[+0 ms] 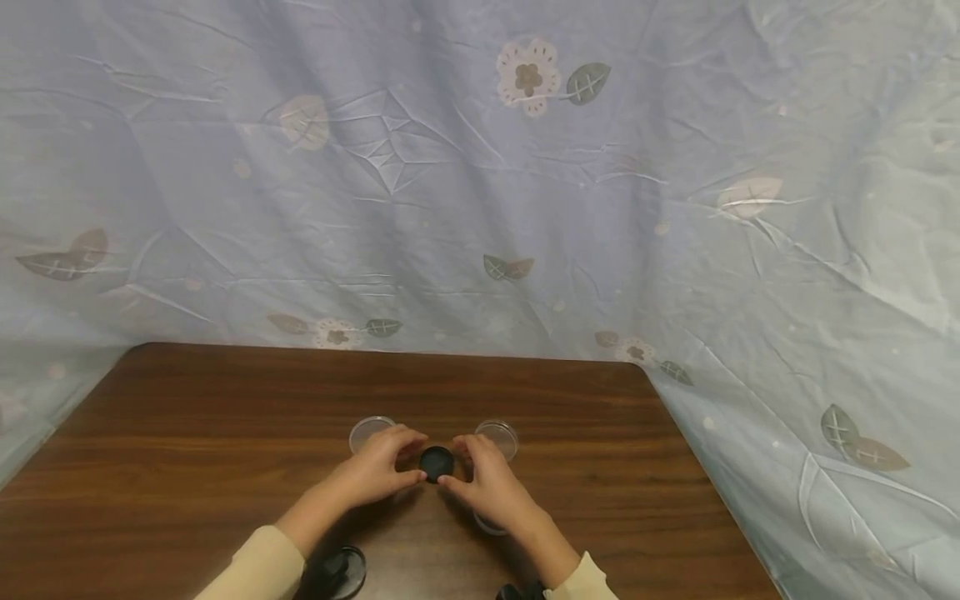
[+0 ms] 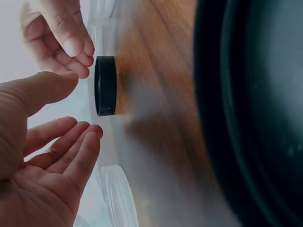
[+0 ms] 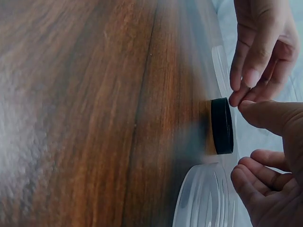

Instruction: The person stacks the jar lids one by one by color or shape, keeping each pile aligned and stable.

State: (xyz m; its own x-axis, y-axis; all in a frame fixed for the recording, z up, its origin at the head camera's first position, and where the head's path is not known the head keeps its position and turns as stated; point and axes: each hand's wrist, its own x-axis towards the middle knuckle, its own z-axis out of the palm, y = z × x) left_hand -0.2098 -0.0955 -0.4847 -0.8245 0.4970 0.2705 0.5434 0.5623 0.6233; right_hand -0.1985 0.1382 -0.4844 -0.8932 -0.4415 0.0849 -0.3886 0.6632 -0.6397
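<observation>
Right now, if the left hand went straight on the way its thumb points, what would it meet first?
Probably the black disc, just ahead of the left hand; the depth between them is unclear.

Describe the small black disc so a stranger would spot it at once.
Find the brown wooden table in the head view, then look around its middle, where a left dish and a right dish, both round, lie apart. Between them, slightly nearer the person, is the small black disc; it is opaque black, while those dishes are clear.
</observation>
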